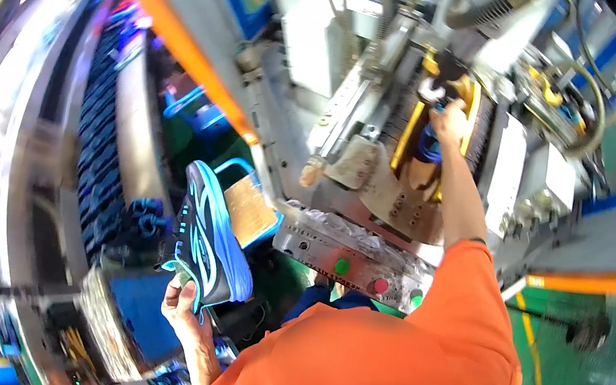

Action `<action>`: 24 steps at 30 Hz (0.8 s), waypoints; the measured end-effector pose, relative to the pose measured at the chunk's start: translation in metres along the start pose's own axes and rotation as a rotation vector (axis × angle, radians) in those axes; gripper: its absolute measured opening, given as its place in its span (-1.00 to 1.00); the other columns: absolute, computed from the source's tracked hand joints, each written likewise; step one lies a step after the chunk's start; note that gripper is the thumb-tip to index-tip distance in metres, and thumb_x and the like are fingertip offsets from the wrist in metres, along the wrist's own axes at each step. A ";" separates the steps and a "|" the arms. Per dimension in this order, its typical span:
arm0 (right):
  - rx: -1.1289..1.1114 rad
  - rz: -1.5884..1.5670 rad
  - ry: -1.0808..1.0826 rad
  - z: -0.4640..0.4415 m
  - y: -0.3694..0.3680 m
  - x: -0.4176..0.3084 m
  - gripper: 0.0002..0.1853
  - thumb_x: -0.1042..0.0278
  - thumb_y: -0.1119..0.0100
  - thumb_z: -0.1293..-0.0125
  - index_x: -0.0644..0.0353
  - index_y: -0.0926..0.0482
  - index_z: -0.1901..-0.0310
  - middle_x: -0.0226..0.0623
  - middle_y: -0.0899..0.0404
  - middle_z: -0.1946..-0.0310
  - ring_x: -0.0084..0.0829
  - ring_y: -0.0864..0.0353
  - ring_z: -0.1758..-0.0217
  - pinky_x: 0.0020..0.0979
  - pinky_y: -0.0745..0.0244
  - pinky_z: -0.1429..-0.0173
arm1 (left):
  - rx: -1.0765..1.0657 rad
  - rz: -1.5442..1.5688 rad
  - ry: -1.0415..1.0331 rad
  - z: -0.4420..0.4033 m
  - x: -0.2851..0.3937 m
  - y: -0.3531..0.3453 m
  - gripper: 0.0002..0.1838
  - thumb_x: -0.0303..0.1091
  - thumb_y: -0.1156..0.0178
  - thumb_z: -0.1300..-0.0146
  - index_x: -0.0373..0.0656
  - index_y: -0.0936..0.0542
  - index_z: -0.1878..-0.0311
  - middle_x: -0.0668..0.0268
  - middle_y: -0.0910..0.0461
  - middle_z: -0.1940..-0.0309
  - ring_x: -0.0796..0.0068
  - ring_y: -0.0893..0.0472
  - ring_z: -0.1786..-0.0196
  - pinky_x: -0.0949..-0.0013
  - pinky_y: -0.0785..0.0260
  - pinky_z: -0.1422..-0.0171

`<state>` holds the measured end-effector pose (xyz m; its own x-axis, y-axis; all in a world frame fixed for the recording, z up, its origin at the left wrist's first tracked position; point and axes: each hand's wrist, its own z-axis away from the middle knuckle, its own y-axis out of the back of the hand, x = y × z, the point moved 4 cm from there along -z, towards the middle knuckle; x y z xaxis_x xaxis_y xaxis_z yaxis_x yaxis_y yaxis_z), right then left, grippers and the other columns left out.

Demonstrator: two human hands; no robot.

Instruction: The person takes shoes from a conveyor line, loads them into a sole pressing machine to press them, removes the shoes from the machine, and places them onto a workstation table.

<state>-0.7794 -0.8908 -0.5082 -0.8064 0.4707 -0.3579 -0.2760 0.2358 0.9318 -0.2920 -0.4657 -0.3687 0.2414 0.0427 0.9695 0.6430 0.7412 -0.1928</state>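
My left hand (pixel 183 305) pinches the heel end of a black running shoe (pixel 206 237) with light-blue swirls and a blue sole. The shoe is held up on its side, toe away from me, left of the machine. My right arm stretches forward into the machine (pixel 417 209), between two yellow side pieces (pixel 411 128). There my right hand (pixel 452 122) is closed at a dark-and-blue item (pixel 431 143); what exactly the fingers hold is too small and blurred to tell.
A metal control panel (pixel 322 257) with green and red buttons fronts the machine. Left of it are a blue-framed stool (pixel 249 212), an orange post (pixel 180 38) and a rack of dark-blue shoes (pixel 97 137). A blue box (pixel 147 312) sits lower left.
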 end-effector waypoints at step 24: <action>-0.281 -1.093 1.166 0.433 0.008 -0.213 -0.64 0.49 -0.07 -0.35 0.30 -0.44 -0.17 -0.17 -0.56 0.15 -0.35 -0.55 0.19 -0.37 -0.50 0.03 | 1.003 0.423 0.254 0.244 -0.052 0.256 -0.85 -0.37 -0.34 -0.09 -0.10 -0.58 0.27 0.37 -0.67 0.33 0.58 -0.60 0.29 0.39 -0.37 0.24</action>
<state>-0.3839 -0.6209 -0.4506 -0.0729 -0.7048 -0.7057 -0.9293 -0.2089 0.3047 -0.3174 -0.1148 -0.4310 0.5170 0.3660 0.7738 -0.3760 0.9092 -0.1788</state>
